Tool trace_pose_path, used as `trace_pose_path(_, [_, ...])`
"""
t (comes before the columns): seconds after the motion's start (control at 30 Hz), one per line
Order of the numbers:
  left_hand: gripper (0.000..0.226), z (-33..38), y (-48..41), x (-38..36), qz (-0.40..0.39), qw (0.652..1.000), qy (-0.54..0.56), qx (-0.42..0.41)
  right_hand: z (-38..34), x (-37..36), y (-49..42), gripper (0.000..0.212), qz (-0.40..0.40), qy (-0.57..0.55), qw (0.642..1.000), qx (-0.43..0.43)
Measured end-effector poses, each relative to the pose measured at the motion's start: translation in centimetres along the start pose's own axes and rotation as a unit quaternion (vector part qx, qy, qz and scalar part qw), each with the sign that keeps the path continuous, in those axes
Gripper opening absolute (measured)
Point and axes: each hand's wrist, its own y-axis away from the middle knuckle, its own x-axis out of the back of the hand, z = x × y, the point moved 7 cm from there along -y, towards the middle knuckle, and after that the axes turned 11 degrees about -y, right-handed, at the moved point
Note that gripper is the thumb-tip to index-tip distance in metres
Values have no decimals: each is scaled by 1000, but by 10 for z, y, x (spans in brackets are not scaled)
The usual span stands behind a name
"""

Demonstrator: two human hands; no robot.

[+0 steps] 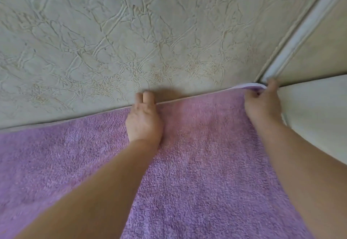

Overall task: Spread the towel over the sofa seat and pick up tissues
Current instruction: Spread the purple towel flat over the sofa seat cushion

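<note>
Our left hand lies flat with straight fingers, pressing the purple towel down, fingertips touching the cracked sofa backrest just ahead. Our right hand has its fingers curled, pinching the towel's far corner, right up against the pale armrest beside it.

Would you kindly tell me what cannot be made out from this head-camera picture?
Tissues: none show in the head view.
Towel: front and left ends cut off by the frame edges, so seat coverage is unknown.
Left hand: fingertips blurred against the backrest; tucking or only pressing, unclear.
Right hand: its fingers hide the towel corner it pinches.
</note>
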Motion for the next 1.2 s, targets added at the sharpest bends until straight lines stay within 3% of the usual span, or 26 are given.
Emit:
trace_pose_path(0.07, [10, -1, 7, -12, 34, 999, 26, -32, -7, -22, 15, 49, -41, 138, 985, 91])
trace_pose_path(0.13, [6, -1, 6, -21, 63, 996, 8, -61, -6, -33, 19, 45, -46, 200, 973, 106])
trace_pose_path(0.33, [38, -4, -1, -32, 19, 997, 36, -71, 5, -43, 7, 45, -68, 193, 976, 75])
trace_pose_path(0.5, [40, -8, -7, -28, -115, 985, 97, -89, 2, -31, 9, 56, -136, 139, 977, 85])
trace_pose_path(0.67, [65, 3, 73, 0, -144, 970, -67, -185, 20, -10, 97, 69, -198, 268, 928, 165])
trace_pose_path(0.73, [69, 2, 118, -2, -173, 945, -148, -233, 39, 15, 109, 69, -175, 270, 941, 101])
trace_pose_path(0.8, [69, -8, 150, -2, -158, 944, -179, -227, 47, 35, 121, 69, -153, 249, 955, 42])
trace_pose_path(0.87, [68, -13, 178, 6, -125, 957, -167, -201, 28, 36, 158, 67, -153, 238, 947, 154])
trace_pose_path(0.97, [70, -11, 234, 0, -159, 954, -136, -214, 23, 26, 244, 63, -245, 221, 880, 343])
trace_pose_path(1.03, [73, -5, 275, -4, -175, 946, -132, -238, 59, 44, 261, 62, -250, 262, 881, 303])
trace_pose_path(1.13, [73, 9, 326, -9, -192, 931, -130, -283, 104, 88, 249, 64, -137, 269, 940, 160])
trace_pose_path(1.2, [73, 22, 356, -12, -196, 921, -119, -314, 108, 103, 253, 66, -107, 239, 957, 126])
